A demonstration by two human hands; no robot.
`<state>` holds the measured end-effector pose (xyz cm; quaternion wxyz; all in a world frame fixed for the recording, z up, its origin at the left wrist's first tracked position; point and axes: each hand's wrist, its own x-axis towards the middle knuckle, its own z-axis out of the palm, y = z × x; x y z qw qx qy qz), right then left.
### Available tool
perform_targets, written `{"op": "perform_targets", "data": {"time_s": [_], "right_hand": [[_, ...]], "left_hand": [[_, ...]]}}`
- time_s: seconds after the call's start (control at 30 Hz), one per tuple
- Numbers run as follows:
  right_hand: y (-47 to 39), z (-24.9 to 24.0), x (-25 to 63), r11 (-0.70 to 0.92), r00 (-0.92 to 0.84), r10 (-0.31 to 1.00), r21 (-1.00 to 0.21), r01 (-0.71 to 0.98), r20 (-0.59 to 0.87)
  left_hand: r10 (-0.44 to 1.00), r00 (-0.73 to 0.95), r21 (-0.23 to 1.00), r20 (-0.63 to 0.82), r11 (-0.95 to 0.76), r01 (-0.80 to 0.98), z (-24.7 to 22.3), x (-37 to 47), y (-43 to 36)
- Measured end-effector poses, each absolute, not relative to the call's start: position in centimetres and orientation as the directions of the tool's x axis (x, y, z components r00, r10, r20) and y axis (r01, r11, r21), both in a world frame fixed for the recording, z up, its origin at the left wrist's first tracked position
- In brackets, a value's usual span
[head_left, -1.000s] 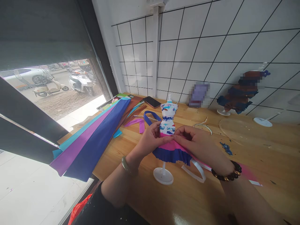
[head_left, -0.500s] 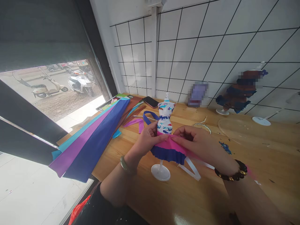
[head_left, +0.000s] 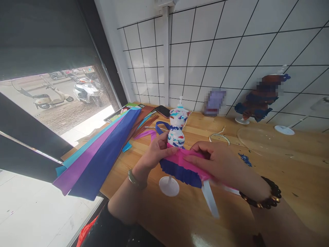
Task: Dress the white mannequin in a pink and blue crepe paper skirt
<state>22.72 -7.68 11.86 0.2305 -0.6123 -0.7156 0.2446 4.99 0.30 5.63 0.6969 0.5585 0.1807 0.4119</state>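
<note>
A small white mannequin (head_left: 177,118) with coloured flecks stands tilted on its round base (head_left: 169,187). Around its hips runs a pink crepe paper strip (head_left: 177,158), above a ruffled dark blue paper layer (head_left: 180,172). My left hand (head_left: 157,151) is closed on the mannequin's hip, its thumb pressing the pink strip's upper edge. To the right, my right hand (head_left: 218,160) pinches the same strip between thumb and fingers. A white tape strip (head_left: 210,199) dangles below my right hand. The mannequin's far side is hidden.
Long blue, purple and turquoise paper sheets (head_left: 102,151) lie at the left by the window. A phone (head_left: 162,111) rests near the wall. Behind right stand a dressed mannequin (head_left: 260,97) and a white round base (head_left: 284,130). Blue scraps (head_left: 245,159) lie on the table.
The mannequin has shifted slightly left and tilted. My right hand has moved a little right along the pink strip, away from my left thumb. The white tape now hangs straighter.
</note>
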Motion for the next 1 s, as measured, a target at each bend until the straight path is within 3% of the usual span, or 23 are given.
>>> {"op": "perform_targets", "data": {"time_s": [0.3, 0.63, 1.0], "right_hand": [[-7.4, 11.3, 22.5, 0.044, -0.221, 0.963, -0.725, 0.687, -0.152], [-7.0, 11.0, 22.8, 0.032, -0.227, 0.958, -0.721, 0.692, -0.175], [-6.9, 10.8, 22.5, -0.092, -0.283, 0.914, -0.827, 0.554, -0.291]], "left_hand": [[0.751, 0.632, 0.941, 0.191, 0.042, -0.335, 6.0, 5.0, 0.3], [0.718, 0.68, 0.961, 0.152, 0.053, -0.27, 6.2, 4.9, 0.2], [0.709, 0.684, 0.948, 0.171, 0.071, -0.311, 5.6, 5.2, 0.3]]}}
